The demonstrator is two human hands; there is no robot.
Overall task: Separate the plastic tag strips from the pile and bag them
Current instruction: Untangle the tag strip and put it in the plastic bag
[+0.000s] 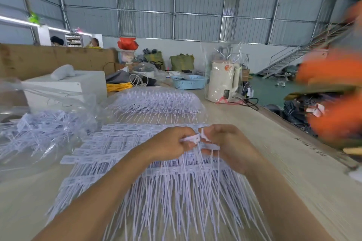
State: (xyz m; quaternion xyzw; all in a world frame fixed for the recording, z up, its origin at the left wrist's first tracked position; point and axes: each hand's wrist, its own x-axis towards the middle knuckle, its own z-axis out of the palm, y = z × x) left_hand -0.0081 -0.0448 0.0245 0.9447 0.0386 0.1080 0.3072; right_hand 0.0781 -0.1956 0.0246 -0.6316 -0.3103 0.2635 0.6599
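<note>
From my remote seat, left hand (172,144) and right hand (225,143) each pinch the white tag strip (193,139) above the near pile of tag strips (156,182), where I judge dangling tails could snag and drag neighbours along.

Both forearms run out of the bottom edge. The left hand (172,143) and right hand (225,143) cover part of the white plastic tag strips (137,154), whose thin tails smear with motion blur near the bottom. An orange shape (333,94) at the right edge is blurred beyond telling. The print on the tags is too small to read.
</note>
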